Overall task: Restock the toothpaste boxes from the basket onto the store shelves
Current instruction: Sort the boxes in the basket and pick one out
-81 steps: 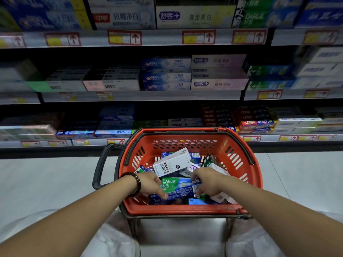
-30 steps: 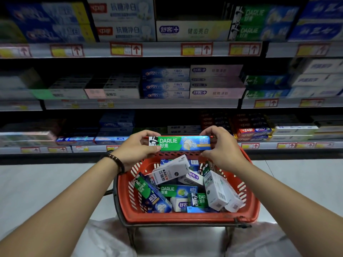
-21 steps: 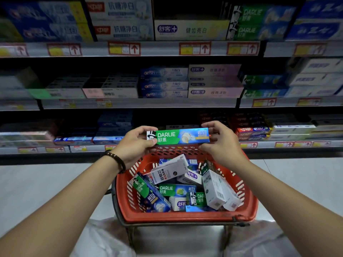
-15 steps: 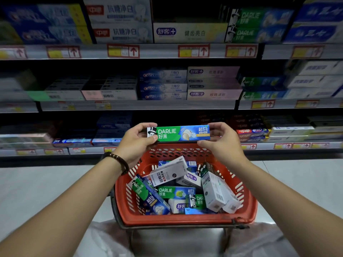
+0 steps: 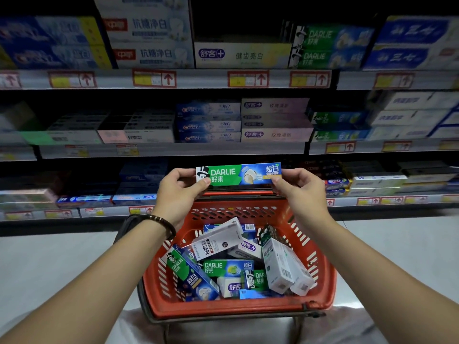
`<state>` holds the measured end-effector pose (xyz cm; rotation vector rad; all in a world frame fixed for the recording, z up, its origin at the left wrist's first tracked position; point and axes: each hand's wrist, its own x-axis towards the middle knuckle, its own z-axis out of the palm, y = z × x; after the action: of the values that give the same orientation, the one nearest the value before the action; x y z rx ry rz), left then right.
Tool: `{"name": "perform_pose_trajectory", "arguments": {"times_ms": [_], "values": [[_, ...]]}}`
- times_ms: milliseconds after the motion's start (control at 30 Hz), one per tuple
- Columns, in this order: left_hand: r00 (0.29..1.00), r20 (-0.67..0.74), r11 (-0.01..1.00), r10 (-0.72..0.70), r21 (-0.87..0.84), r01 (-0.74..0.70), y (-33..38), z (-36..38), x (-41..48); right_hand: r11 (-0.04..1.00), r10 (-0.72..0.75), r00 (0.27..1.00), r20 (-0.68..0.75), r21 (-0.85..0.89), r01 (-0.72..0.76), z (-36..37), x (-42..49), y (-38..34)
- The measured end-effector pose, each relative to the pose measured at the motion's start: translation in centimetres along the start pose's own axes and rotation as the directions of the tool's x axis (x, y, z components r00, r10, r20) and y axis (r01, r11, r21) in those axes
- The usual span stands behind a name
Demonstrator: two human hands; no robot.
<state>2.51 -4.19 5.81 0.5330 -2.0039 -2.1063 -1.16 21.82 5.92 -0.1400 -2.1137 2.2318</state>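
Toothpaste box (image 5: 238, 175), green and blue, printed "DARLIE", "好来" and "超白": held level, face toward the camera, above the far rim of the basket, in front of the lowest shelf.
Left hand (image 5: 177, 188): pinches the box's left end, thumb on the front, fingers curled behind; beaded bracelet (image 5: 159, 220) at the wrist.
Right hand (image 5: 301, 187): pinches the right end between thumb and curled fingers.
Basket (image 5: 236, 307), red plastic, below both hands: loose boxes heaped inside, among them a green DARLIE box (image 5: 227, 268), a tilted white box (image 5: 218, 240) and one marked "舒客".
Shelves (image 5: 173, 148) beyond: stacked rows of toothpaste, legible "DARLIE", "舒客", "抗糖净白", "健齿亮白"; red-and-yellow price tags (image 5: 154, 78) with arrows along the edges.
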Motion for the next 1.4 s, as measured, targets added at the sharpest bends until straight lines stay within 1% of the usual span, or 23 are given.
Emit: {"name": "perform_pose_trajectory", "arguments": {"times_ms": [133, 300, 367, 500, 633, 800, 967, 1133, 1400], "values": [[0.996, -0.064, 0.997, 0.068, 0.042, -0.065, -0.4, 0.8, 0.1, 0.999, -0.032, 0.999, -0.028, -0.007, 0.032, -0.3, 0.2, -0.2], [0.989, -0.063, 0.988, 0.134, 0.083, -0.129, -0.4, 1.8, 0.0, 0.999, -0.028, 0.997, -0.076, 0.026, 0.03, -0.9, 0.4, -0.3], [0.988, -0.079, 0.99, 0.135, 0.062, -0.13, -0.2, 2.4, 0.0, 0.999, -0.037, 0.995, -0.087, 0.012, 0.039, -1.1, 0.5, -0.3], [0.989, -0.085, 0.992, 0.117, -0.037, -0.121, 0.1, 3.5, -0.1, 0.997, -0.075, 0.987, -0.142, 0.014, 0.078, -1.3, 0.8, -0.4], [0.986, -0.093, 0.99, 0.14, -0.02, -0.143, 0.7, 4.4, 0.2, 0.994, -0.103, 0.977, -0.186, 0.016, 0.108, -1.5, 1.1, -0.9], [0.961, -0.12, 0.968, 0.25, 0.052, -0.245, 1.8, 5.8, 0.5, 0.99, -0.126, 0.96, -0.25, 0.028, 0.137, -1.9, 1.5, -1.9], [0.945, -0.128, 0.954, 0.3, 0.045, -0.296, 3.1, 7.3, 0.6, 0.985, -0.163, 0.935, -0.316, 0.005, 0.173, -2.5, 2.1, -3.0], [0.923, -0.118, 0.93, 0.367, 0.063, -0.362, 5.3, 8.8, 1.2, 0.974, -0.205, 0.921, -0.33, 0.02, 0.224, -3.4, 3.6, -4.8], [0.885, -0.093, 0.889, 0.457, 0.09, -0.45, 8.7, 12.2, 2.6, 0.95, -0.291, 0.877, -0.381, -0.007, 0.312, -5.5, 5.9, -8.0]]}}
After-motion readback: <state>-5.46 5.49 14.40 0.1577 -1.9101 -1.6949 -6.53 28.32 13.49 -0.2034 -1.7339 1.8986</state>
